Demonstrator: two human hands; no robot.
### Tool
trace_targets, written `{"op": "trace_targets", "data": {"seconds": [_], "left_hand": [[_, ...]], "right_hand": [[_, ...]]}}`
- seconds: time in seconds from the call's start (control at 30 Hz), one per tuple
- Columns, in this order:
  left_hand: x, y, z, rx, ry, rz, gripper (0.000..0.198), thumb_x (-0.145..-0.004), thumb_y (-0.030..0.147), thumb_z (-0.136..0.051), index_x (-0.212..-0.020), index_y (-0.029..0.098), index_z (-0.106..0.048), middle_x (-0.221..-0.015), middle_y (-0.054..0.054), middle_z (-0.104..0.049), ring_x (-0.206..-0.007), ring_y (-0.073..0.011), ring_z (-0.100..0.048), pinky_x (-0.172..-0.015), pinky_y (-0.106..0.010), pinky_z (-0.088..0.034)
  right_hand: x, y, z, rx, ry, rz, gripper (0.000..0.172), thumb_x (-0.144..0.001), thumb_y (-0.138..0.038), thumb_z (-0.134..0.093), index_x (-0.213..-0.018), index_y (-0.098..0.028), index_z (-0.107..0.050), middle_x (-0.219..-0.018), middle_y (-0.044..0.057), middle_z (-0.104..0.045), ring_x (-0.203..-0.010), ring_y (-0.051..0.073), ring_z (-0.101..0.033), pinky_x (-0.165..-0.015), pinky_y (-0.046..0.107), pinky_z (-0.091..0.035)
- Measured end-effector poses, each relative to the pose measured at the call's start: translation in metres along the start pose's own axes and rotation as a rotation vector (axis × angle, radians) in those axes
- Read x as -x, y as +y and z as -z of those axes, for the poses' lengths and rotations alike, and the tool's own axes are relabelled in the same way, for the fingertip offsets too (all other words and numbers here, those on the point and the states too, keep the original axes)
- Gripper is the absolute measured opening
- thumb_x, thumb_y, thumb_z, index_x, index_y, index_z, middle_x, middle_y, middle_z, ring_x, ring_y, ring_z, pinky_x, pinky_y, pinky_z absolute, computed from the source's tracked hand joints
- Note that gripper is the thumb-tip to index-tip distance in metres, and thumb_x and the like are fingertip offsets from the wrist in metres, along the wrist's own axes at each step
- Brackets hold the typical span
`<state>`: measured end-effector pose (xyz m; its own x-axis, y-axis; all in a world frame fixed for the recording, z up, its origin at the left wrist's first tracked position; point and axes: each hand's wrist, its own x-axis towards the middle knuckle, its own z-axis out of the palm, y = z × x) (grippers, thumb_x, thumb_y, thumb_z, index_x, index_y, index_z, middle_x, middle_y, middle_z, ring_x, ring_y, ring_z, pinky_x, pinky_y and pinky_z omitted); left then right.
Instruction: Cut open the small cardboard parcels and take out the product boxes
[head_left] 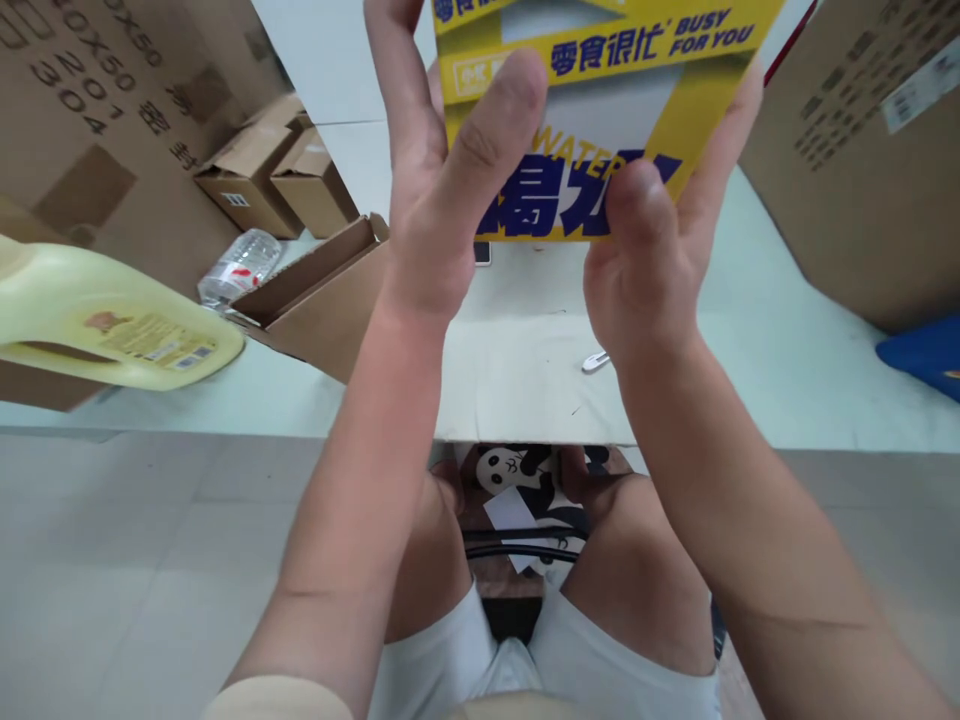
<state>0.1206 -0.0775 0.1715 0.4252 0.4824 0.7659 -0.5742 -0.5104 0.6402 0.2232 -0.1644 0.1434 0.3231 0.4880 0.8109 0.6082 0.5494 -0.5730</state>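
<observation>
Left hand and right hand hold a yellow pack up over the tabletop, thumbs on its printed face, pinching it against fingers partly hidden behind; light, even pressure from both sides should keep it steady without denting.

A pale greenish-white table spans the middle of the frame. Behind it, at the upper centre, a white wall shows a thin horizontal line. Light grey tiled floor fills the lower left, and a panda-print mat lies at the bottom centre. The light is soft.
</observation>
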Motion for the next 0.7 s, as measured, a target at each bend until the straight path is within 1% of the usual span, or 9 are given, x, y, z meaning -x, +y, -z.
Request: {"op": "trace_targets", "data": {"seconds": [0.07,0.13,0.2,0.27,0.33,0.4,0.5,0.6,0.7], "left_hand": [[0.007,-0.010,0.004,0.021,-0.020,0.009,0.051,-0.096,0.052,-0.059,-0.139,0.039,-0.037,-0.136,0.003,-0.063,-0.154,-0.0280,-0.042,-0.118,-0.043,-0.050],[0.020,-0.029,0.009,-0.011,-0.038,0.061,0.070,-0.086,0.070,-0.067,-0.141,0.038,-0.036,-0.143,-0.001,-0.057,-0.152,-0.0315,-0.044,-0.116,-0.043,-0.050],[0.041,-0.052,0.012,-0.077,-0.085,0.161,0.084,-0.079,0.078,-0.069,-0.144,0.037,-0.034,-0.144,-0.005,-0.056,-0.148,-0.0336,-0.048,-0.114,-0.045,-0.051],[0.070,-0.073,0.014,-0.117,-0.157,0.319,0.085,-0.082,0.081,-0.062,-0.147,0.035,-0.033,-0.150,-0.007,-0.052,-0.148,-0.0342,-0.048,-0.114,-0.046,-0.050],[0.103,-0.090,0.015,-0.126,-0.168,0.468,0.077,-0.087,0.078,-0.056,-0.147,0.034,-0.035,-0.161,-0.009,-0.042,-0.150,-0.0332,-0.045,-0.110,-0.044,-0.052],[0.134,-0.099,0.017,-0.154,-0.129,0.644,0.070,-0.089,0.068,-0.056,-0.146,0.031,-0.038,-0.165,-0.013,-0.038,-0.146,-0.0315,-0.048,-0.103,-0.042,-0.056],[0.163,-0.103,0.018,-0.213,-0.164,0.840,0.053,-0.091,0.055,-0.053,-0.132,0.022,-0.052,-0.140,-0.016,-0.063,-0.124,-0.0267,-0.065,-0.096,-0.039,-0.057],[0.168,-0.104,0.014,-0.274,-0.325,0.875,0.036,-0.090,0.046,-0.055,-0.110,0.018,-0.065,-0.107,-0.010,-0.075,-0.101,-0.0223,-0.071,-0.092,-0.037,-0.056],[0.160,-0.107,0.009,-0.329,-0.436,0.841,0.028,-0.088,0.042,-0.056,-0.098,0.019,-0.069,-0.094,-0.005,-0.076,-0.090,-0.0200,-0.070,-0.082,-0.033,-0.055]], "right_hand": [[0.008,0.006,0.000,-0.025,-0.030,-0.084,0.094,-0.085,-0.092,-0.034,-0.159,-0.045,-0.002,-0.155,0.000,-0.046,-0.156,0.024,-0.037,-0.115,0.035,-0.052],[0.023,0.018,0.001,-0.097,-0.059,-0.261,0.105,-0.075,-0.096,-0.048,-0.159,-0.045,-0.008,-0.158,0.000,-0.045,-0.153,0.026,-0.042,-0.115,0.037,-0.052],[0.046,0.032,0.003,-0.247,-0.061,-0.461,0.109,-0.068,-0.088,-0.068,-0.156,-0.045,-0.021,-0.158,0.000,-0.047,-0.148,0.026,-0.048,-0.115,0.040,-0.052],[0.075,0.046,0.009,-0.458,-0.010,-0.652,0.097,-0.067,-0.072,-0.083,-0.148,-0.043,-0.038,-0.151,0.000,-0.056,-0.139,0.025,-0.057,-0.113,0.042,-0.053],[0.105,0.057,0.022,-0.632,0.094,-0.857,0.076,-0.068,-0.062,-0.085,-0.133,-0.038,-0.054,-0.136,-0.001,-0.067,-0.126,0.022,-0.065,-0.107,0.041,-0.056],[0.129,0.067,0.043,-0.699,0.222,-1.016,0.060,-0.069,-0.060,-0.084,-0.119,-0.033,-0.063,-0.122,-0.001,-0.073,-0.115,0.020,-0.069,-0.101,0.037,-0.059],[0.141,0.083,0.089,-0.602,0.445,-1.013,0.048,-0.068,-0.049,-0.085,-0.108,-0.031,-0.066,-0.111,-0.004,-0.074,-0.106,0.016,-0.070,-0.093,0.032,-0.060],[0.123,0.102,0.139,-0.323,0.648,-0.932,0.043,-0.068,-0.026,-0.077,-0.108,-0.035,-0.063,-0.112,-0.008,-0.071,-0.095,0.012,-0.069,-0.082,0.026,-0.059],[0.091,0.124,0.180,-0.098,0.718,-1.056,0.029,-0.082,-0.028,-0.058,-0.110,-0.029,-0.064,-0.110,-0.002,-0.071,-0.087,0.011,-0.067,-0.070,0.021,-0.055]]}}
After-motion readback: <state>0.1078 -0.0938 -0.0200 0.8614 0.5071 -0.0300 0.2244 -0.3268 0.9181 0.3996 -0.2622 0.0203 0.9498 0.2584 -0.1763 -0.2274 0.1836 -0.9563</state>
